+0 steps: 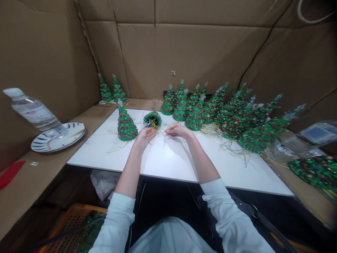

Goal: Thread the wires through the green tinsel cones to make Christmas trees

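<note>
A small green Christmas tree (pixel 152 118) lies on its side on the white board, its hollow base facing me. Thin yellow and white wires (pixel 153 125) spill out of that opening. My left hand (pixel 145 136) is closed on the wires just below the base. To the right, my right hand (pixel 179 130) is pinched, with what looks like a thin yellow wire end at its fingertips. An upright decorated tree (pixel 126 123) with a star top stands left of my left hand.
Several finished-looking trees (pixel 196 114) crowd the board's right side, with loose wires around them. Two trees (pixel 118 89) stand at the back left. A water bottle (pixel 39 114) rests on a plate (pixel 76 135). Cardboard walls (pixel 184 52) enclose the table. An orange basket (pixel 63 225) is below left.
</note>
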{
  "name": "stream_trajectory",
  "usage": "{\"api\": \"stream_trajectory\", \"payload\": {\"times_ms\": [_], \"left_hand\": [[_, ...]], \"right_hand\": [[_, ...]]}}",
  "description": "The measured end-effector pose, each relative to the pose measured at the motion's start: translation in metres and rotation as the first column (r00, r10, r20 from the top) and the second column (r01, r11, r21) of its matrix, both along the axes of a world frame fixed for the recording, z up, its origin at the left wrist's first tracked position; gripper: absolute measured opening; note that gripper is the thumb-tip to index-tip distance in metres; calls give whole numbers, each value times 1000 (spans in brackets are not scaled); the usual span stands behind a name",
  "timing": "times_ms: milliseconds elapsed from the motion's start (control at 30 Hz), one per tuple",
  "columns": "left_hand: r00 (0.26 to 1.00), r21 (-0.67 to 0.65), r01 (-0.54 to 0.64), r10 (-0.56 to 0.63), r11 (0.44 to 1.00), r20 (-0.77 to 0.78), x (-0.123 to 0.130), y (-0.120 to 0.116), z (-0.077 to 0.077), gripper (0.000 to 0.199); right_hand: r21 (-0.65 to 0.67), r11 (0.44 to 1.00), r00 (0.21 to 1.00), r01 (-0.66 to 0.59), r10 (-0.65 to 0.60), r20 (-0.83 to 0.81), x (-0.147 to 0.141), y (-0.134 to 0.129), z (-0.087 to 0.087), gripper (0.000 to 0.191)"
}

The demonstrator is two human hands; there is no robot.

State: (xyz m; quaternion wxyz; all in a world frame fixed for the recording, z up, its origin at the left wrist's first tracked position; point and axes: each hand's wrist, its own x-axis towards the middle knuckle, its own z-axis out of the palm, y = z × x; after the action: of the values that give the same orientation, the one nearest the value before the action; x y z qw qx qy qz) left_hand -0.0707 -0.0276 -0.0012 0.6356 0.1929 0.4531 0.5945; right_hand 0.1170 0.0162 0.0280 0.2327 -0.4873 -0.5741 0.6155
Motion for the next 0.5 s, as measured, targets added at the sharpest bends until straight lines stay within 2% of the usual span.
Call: {"api": "stream_trajectory", "payload": {"times_ms": [100,233,400,500], "left_hand": [[991,39,129,-127,991,-41,9,-2,-2,10],[968,49,250,-248,967,-49,21,-4,-4,13],[975,72,201,-192,977,-108,31,-2,-10,14],[981,72,161,-152,984,-122,33,-1,-13,6]], "right_hand": [[28,1000,1000,-3,2,31,-4,-2,-1,5],[43,995,990,-95,89,110,-15,-3,-6,8],[93,980,973,-176,159,164,-20,-3,-10,6],[219,970,979,-107,64,195,-13,-2,-6,6]]}}
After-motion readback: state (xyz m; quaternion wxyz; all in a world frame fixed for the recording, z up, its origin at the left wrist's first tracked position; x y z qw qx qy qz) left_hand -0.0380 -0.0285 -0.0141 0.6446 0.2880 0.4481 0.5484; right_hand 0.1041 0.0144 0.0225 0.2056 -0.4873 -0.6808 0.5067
